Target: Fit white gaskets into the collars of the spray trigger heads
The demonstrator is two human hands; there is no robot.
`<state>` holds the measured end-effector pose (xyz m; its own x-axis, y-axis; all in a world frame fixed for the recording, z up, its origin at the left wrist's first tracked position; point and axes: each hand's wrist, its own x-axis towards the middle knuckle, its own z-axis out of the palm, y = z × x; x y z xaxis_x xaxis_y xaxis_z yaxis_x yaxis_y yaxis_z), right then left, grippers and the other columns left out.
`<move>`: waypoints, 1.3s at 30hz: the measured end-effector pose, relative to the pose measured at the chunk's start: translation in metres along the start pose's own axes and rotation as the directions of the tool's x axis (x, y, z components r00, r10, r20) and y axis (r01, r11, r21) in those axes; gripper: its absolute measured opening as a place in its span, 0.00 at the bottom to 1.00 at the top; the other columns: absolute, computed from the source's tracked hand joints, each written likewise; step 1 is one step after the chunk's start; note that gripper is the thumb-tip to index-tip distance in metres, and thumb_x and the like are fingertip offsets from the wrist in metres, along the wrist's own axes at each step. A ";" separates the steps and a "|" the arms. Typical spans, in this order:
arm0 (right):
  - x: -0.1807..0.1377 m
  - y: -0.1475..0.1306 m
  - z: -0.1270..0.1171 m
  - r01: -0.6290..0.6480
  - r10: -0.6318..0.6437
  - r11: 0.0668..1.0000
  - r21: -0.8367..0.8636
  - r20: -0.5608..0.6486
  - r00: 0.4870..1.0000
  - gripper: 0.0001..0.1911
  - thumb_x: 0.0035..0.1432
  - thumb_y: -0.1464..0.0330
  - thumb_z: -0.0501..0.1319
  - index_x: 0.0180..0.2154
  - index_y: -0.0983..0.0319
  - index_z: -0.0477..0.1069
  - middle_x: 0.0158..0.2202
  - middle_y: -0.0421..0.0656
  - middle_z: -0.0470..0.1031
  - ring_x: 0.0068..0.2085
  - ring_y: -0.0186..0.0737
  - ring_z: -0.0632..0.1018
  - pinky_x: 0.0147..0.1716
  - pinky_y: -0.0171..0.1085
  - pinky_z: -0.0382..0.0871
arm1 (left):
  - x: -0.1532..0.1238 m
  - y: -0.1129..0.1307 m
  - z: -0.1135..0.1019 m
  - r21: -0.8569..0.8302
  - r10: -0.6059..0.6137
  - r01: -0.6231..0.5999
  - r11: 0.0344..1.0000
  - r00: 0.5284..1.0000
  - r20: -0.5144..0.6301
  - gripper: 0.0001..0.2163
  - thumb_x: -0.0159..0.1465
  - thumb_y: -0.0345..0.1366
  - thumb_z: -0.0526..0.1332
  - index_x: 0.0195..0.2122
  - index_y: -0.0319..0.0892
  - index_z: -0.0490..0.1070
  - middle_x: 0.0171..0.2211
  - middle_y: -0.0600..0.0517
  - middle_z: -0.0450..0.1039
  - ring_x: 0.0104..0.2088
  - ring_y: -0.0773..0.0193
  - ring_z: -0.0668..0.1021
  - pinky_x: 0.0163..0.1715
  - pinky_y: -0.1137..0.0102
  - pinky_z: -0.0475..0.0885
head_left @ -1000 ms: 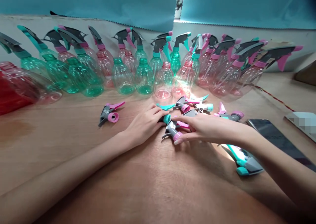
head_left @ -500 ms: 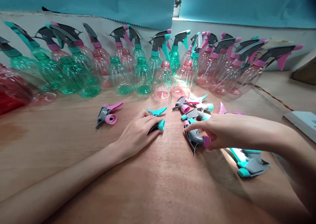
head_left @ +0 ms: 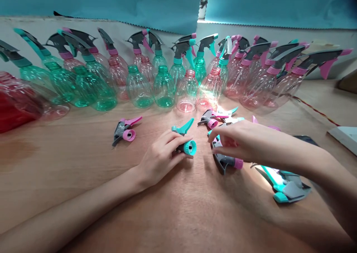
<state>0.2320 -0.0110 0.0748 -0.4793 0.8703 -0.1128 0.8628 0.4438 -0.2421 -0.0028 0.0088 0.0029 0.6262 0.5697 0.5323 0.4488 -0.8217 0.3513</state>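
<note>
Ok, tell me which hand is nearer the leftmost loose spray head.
Left. The left hand is right of that spray head, slightly nearer the camera; the right hand, much farther right.

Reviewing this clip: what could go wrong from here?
The right hand, close over a pink-collared spray head, might catch neighbouring spray heads. The teal-collared spray head in the left hand might slip or twist. Bottles stand close together, so one knocked over could topple others.

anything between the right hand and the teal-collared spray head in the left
Nothing visible: wooden tabletop shows between the right hand and the teal-collared spray head in the left hand. A pink-collared spray head lies by the right hand.
</note>
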 end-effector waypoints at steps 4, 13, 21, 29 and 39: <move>0.008 -0.015 0.005 0.026 -0.020 0.998 0.052 -0.110 0.994 0.05 0.58 0.64 0.58 0.30 0.57 0.68 0.22 0.34 0.71 0.25 0.32 0.70 0.22 0.31 0.54 | 0.000 0.003 0.002 -0.022 0.029 -0.030 0.999 0.999 -0.023 0.12 0.64 0.33 0.60 0.48 0.39 0.69 0.37 0.49 0.71 0.38 0.64 0.74 0.38 0.71 0.72; 0.012 -0.028 0.021 0.068 -0.032 0.926 0.371 -0.103 0.994 0.08 0.54 0.72 0.58 0.35 0.59 0.59 0.23 0.33 0.67 0.23 0.30 0.67 0.23 0.30 0.56 | -0.001 0.004 0.001 -0.057 0.057 -0.060 0.997 0.997 -0.050 0.10 0.64 0.35 0.59 0.45 0.37 0.69 0.36 0.48 0.72 0.34 0.66 0.75 0.35 0.72 0.74; 0.017 -0.030 0.024 0.020 0.015 0.752 0.659 -0.047 0.999 0.11 0.50 0.73 0.60 0.31 0.59 0.56 0.21 0.31 0.64 0.22 0.28 0.65 0.21 0.29 0.56 | -0.004 0.001 0.004 -0.058 0.141 -0.144 0.988 0.988 -0.056 0.11 0.66 0.34 0.56 0.48 0.36 0.68 0.39 0.46 0.74 0.37 0.66 0.78 0.36 0.73 0.75; 0.021 -0.033 0.046 0.040 0.085 0.797 0.603 -0.177 0.981 0.14 0.47 0.73 0.58 0.24 0.58 0.50 0.20 0.31 0.58 0.22 0.28 0.61 0.21 0.31 0.51 | -0.005 -0.004 0.005 -0.055 0.092 -0.092 0.994 0.996 -0.008 0.09 0.65 0.28 0.56 0.47 0.37 0.68 0.40 0.47 0.73 0.37 0.67 0.77 0.36 0.75 0.74; 0.015 -0.040 0.057 0.167 -0.046 0.952 0.255 -0.422 0.905 0.12 0.47 0.75 0.55 0.25 0.59 0.49 0.20 0.32 0.55 0.21 0.28 0.57 0.22 0.33 0.48 | -0.005 -0.002 0.005 -0.049 0.074 -0.072 0.996 0.996 0.055 0.10 0.65 0.27 0.54 0.47 0.38 0.66 0.40 0.48 0.71 0.37 0.66 0.76 0.36 0.75 0.73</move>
<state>0.1815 -0.0283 0.0274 -0.4057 0.8577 0.3158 0.7004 0.5137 -0.4955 -0.0038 0.0082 -0.0039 0.6920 0.5071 0.5138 0.3711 -0.8604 0.3494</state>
